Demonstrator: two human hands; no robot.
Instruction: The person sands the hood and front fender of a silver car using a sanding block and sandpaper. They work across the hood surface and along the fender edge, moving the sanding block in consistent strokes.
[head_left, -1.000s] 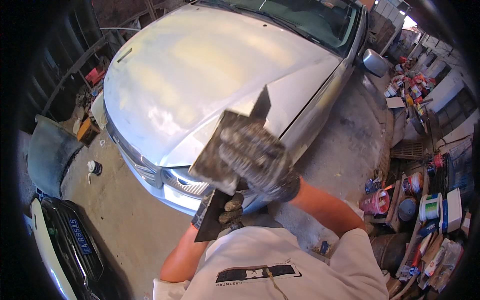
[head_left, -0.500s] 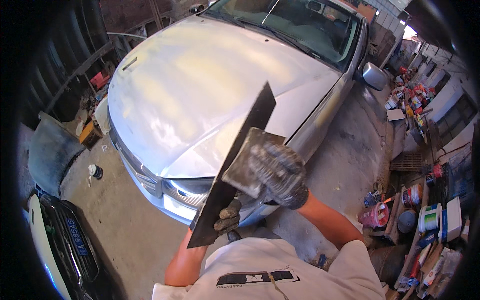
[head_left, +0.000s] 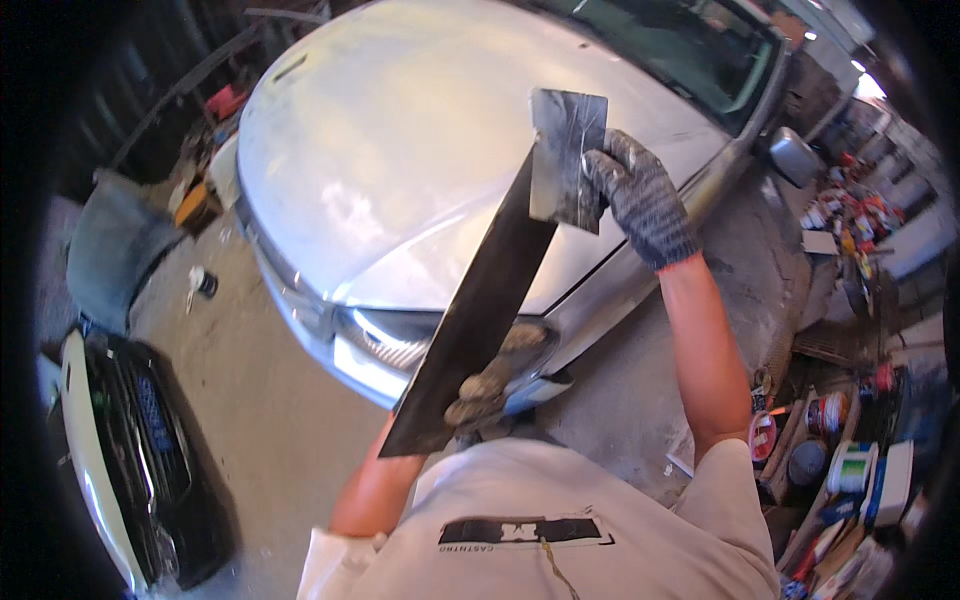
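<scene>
My gloved left hand (head_left: 482,392) grips a long, flat dark board (head_left: 478,310), with its fingers wrapped over the near part of the face. The board slants up and away over the front corner of a silver car. In my gloved right hand (head_left: 648,200) is a rectangular metal putty spreader (head_left: 566,165), held upright by one side. Its lower left part overlaps the far end of the board; whether they touch, I cannot tell. Beyond both lies the car's hood (head_left: 390,170), silver with pale yellowish patches. The headlight (head_left: 375,340) shows just left of the board.
A removed front bumper (head_left: 150,440) stands on the floor at left, near a grey curved panel (head_left: 120,245) and a small can (head_left: 204,282). Tubs (head_left: 852,465) and clutter line the right side. The car's side mirror (head_left: 795,157) juts out at far right.
My right hand has moved up and right with the spreader, from the middle of the board to its far end. The board's broad face has turned more into view.
</scene>
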